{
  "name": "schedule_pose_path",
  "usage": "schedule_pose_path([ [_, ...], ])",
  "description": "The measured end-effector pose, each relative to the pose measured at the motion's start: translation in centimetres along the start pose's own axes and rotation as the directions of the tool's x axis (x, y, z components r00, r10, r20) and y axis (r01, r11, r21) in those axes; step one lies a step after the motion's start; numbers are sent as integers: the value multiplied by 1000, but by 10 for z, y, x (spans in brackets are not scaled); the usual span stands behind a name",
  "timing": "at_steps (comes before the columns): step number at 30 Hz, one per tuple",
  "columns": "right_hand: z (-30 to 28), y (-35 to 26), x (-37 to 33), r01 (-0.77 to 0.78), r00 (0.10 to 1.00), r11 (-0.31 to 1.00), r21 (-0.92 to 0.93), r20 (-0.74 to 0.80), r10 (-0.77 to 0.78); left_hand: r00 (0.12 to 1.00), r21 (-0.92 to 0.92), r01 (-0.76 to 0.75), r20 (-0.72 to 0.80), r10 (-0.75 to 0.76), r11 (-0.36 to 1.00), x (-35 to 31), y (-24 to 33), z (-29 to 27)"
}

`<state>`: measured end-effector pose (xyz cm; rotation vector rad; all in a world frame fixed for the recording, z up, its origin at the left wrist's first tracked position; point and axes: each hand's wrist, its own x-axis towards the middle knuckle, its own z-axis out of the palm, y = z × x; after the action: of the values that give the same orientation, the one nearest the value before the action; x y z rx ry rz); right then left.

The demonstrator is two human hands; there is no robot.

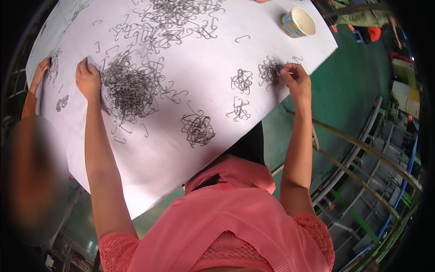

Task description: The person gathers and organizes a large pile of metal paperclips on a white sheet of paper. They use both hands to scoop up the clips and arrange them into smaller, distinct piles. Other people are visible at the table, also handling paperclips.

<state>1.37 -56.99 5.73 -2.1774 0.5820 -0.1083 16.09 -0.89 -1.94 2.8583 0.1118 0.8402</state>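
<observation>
— Wire hooks (130,88), thin grey metal bent into S-curves, lie heaped in a dark tangle on the left half of the white table (158,154). What's the left hand doing?

— The left hand (88,78) lies palm down at the heap's left edge, fingers slightly curled, fingertips touching the outer wires. It looks loose; whether it has hold of a hook, I can't tell.

— And the right?

— The right hand (294,77) sits near the table's right edge, fingers drawn together against a small cluster of hooks (270,71), pinching at the wires. Beside that cluster lie three more little bundles (242,81), each a knotted scribble of wire, set apart from one another on the smooth, matte tabletop.

— Anything else up there?

— A second big spread of hooks (181,18) at the far edge, and a paper cup (299,21) with a patterned outside and pale inside, standing upright near the far right corner. Another person's hand (40,72) rests on the table's left rim beside a few more wires.
</observation>
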Motion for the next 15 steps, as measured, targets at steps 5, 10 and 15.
schedule_pose_path([
  [5,33,-18,10,197,976,980,-35,103,-192,998,23,61,29,-61,998,-3,3,-6],
  [10,99,-61,16,525,849,842,-125,141,-509,997,18,74,26,-75,997,-3,7,-4],
  [15,146,-94,15,503,864,817,-282,164,-475,995,26,99,26,-100,995,-5,7,-6],
])
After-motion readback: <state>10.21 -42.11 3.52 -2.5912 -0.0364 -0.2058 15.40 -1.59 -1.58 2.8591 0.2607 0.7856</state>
